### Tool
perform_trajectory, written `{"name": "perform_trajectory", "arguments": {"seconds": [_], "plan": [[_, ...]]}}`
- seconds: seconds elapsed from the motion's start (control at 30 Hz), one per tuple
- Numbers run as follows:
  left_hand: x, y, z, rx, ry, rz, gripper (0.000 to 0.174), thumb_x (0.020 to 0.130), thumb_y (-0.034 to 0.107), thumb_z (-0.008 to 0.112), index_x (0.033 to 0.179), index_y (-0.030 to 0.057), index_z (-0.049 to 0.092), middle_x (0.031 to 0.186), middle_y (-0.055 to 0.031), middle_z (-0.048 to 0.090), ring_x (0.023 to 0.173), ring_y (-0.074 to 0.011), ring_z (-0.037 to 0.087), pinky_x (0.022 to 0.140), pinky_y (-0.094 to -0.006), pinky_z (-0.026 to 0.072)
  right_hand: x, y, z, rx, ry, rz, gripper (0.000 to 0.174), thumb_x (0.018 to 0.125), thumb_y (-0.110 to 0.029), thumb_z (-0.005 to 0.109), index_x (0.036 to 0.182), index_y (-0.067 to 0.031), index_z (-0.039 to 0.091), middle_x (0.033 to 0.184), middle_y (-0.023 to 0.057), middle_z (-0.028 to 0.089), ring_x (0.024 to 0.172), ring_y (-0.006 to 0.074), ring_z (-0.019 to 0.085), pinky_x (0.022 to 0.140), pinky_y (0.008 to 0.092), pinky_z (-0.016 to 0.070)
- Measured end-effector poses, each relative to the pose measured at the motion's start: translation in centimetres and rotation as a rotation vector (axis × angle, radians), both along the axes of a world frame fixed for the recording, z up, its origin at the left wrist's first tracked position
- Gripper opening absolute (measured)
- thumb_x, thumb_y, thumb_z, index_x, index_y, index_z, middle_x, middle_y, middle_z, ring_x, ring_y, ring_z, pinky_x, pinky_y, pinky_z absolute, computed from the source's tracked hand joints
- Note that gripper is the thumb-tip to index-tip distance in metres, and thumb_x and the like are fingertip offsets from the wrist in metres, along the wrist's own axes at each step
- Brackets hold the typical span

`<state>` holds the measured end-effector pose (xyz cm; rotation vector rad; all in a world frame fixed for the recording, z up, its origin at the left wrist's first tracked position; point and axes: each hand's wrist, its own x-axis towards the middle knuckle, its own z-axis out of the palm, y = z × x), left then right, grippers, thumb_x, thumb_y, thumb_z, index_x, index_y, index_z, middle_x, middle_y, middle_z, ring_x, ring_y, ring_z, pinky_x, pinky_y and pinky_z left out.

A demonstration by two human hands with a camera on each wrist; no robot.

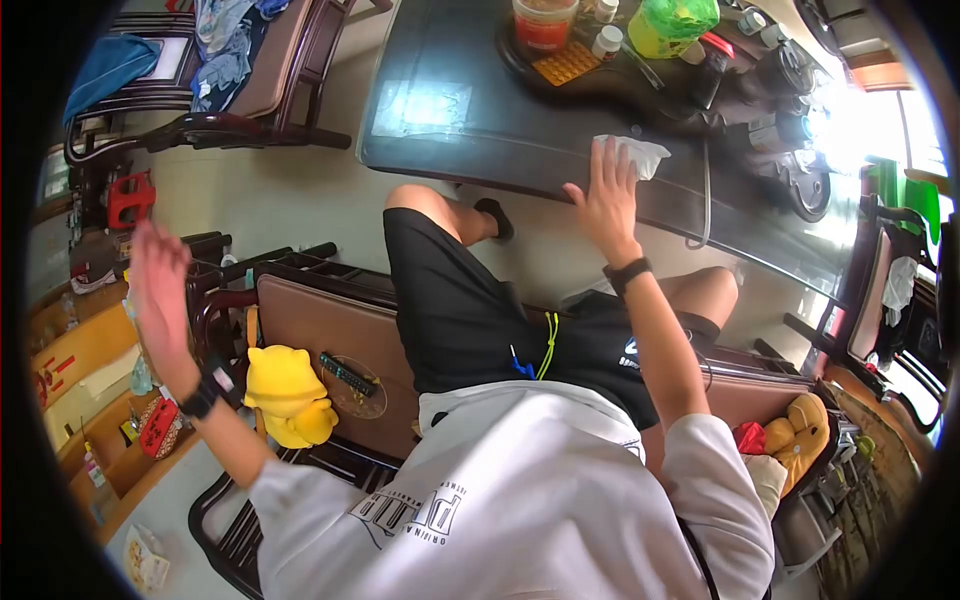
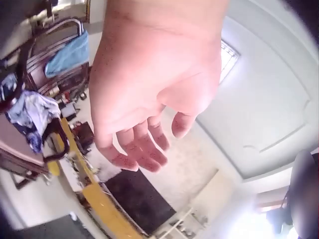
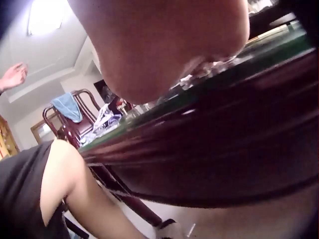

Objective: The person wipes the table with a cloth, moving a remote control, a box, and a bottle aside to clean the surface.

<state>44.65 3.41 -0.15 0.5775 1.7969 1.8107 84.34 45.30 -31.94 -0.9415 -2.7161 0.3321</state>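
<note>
My right hand [image 1: 607,205] reaches over the near edge of the dark glass-topped table [image 1: 480,130], fingers straight. Its fingertips overlap a crumpled white tissue [image 1: 645,157] that lies near that edge. In the right wrist view the heel of the hand [image 3: 159,55] shows close above the table edge, and the fingers are mostly hidden. My left hand [image 1: 160,285] is raised out to the left, slightly blurred. From the left wrist view, this hand [image 2: 154,84] has loosely bent fingers and holds nothing.
An orange blister pack [image 1: 566,65], a red-filled tub [image 1: 543,25], a white bottle [image 1: 607,42] and a green bag [image 1: 672,25] stand at the table's back. A yellow plush toy [image 1: 285,395] and a remote control [image 1: 347,375] lie on the bench [image 1: 345,310].
</note>
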Motion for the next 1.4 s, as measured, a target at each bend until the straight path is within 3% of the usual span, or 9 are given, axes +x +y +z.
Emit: {"name": "perform_trajectory", "arguments": {"seconds": [0.17,0.33,0.47,0.53,0.67,0.77,0.97,1.07,1.4], "plan": [[-5.4,14.9,-5.2,0.234,-0.076,-0.344,0.051,0.102,0.026,0.054,0.146,0.0019,0.043,0.137,-0.0129,0.058,0.125,-0.0231,0.056,0.11,-0.0398,0.0419,5.1,1.6,1.3,-0.056,-0.078,0.126,0.083,0.093,-0.05,0.062,0.154,-0.0014,0.035,0.164,0.0215,0.027,0.15,0.0401,0.027,0.121,0.0559,0.0214],[-1.2,23.5,-20.9,-0.471,0.509,-0.399,0.047,0.101,0.031,0.059,0.141,0.0056,0.052,0.14,-0.0123,0.059,0.126,-0.0259,0.058,0.106,-0.0375,0.0441,9.5,6.2,0.6,0.086,-0.113,-0.116,0.074,0.096,-0.049,0.059,0.152,-0.0047,0.039,0.163,0.0253,0.026,0.151,0.0415,0.024,0.121,0.0564,0.0206],[-3.4,21.8,-30.4,-0.768,0.536,-0.365,0.079,0.104,0.052,0.049,0.159,0.0016,0.025,0.165,-0.0183,0.028,0.153,-0.0302,0.026,0.123,-0.0418,0.0232,9.6,8.6,-0.7,0.055,-0.056,-0.126,0.082,0.098,-0.049,0.056,0.156,0.0011,0.028,0.161,0.0299,0.025,0.151,0.043,0.023,0.122,0.056,0.0188],[-2.4,20.8,-30.8,-0.94,0.112,-0.205,0.094,0.102,0.064,0.041,0.162,0.0034,0.002,0.171,-0.0148,0.001,0.158,-0.0247,-0.001,0.126,-0.0407,0.0065,7.8,8.5,-1.6,0.087,-0.091,-0.185,0.084,0.098,-0.05,0.055,0.157,0.0022,0.025,0.161,0.031,0.024,0.151,0.0433,0.022,0.122,0.0563,0.0181],[-2.6,20.5,-31.7,-0.677,-0.134,-0.299,0.113,0.093,0.08,0.039,0.16,0.0068,-0.014,0.17,-0.0126,-0.016,0.155,-0.0217,-0.018,0.125,-0.0424,-0.0073,2.0,5.2,-1.6,0.045,-0.073,-0.159,0.096,0.095,-0.062,0.051,0.157,0.0058,0.023,0.163,0.0312,0.021,0.153,0.042,0.018,0.122,0.058,0.0179],[-4.6,19.7,-33.9,-0.634,-0.206,-0.339,0.102,0.1,0.071,0.038,0.16,0.0082,-0.016,0.169,-0.0073,-0.021,0.154,-0.0165,-0.021,0.124,-0.038,-0.0115,-0.9,1.1,-0.3,0.049,-0.116,-0.048,0.097,0.093,-0.065,0.051,0.155,0.0058,0.028,0.162,0.0294,0.023,0.153,0.0409,0.02,0.122,0.0569,0.0198],[-2.6,20.1,-31.0,-0.478,-0.348,-0.239,0.099,0.101,0.069,0.033,0.16,0.0034,-0.011,0.17,-0.0082,-0.017,0.155,-0.0168,-0.017,0.124,-0.0354,-0.01,3.8,-1.4,2.5,-0.133,-0.181,0.278,0.098,0.088,-0.066,0.055,0.154,0.0036,0.034,0.164,0.0204,0.027,0.153,0.0339,0.023,0.122,0.0556,0.0208],[-1.6,20.8,-29.6,-0.316,-0.394,-0.296,0.078,0.108,0.056,0.028,0.162,0.0031,0.012,0.169,-0.0047,0.016,0.155,-0.0171,0.012,0.126,-0.0336,0.006,7.7,1.2,2.7,-0.082,-0.318,0.152,0.095,0.09,-0.063,0.055,0.155,0.0015,0.032,0.164,0.0196,0.028,0.153,0.033,0.024,0.122,0.0566,0.0187],[-1.6,20.2,-29.4,-0.212,-0.442,-0.327,0.079,0.107,0.056,0.029,0.162,0.0026,0.01,0.168,-0.0052,0.017,0.154,-0.0152,0.015,0.126,-0.0319,0.0105,-2.3,5.5,-1.3,-0.001,-0.149,-0.211,0.099,0.093,-0.066,0.05,0.154,0.0085,0.028,0.161,0.0307,0.027,0.151,0.0423,0.024,0.121,0.0598,0.0185]]}}
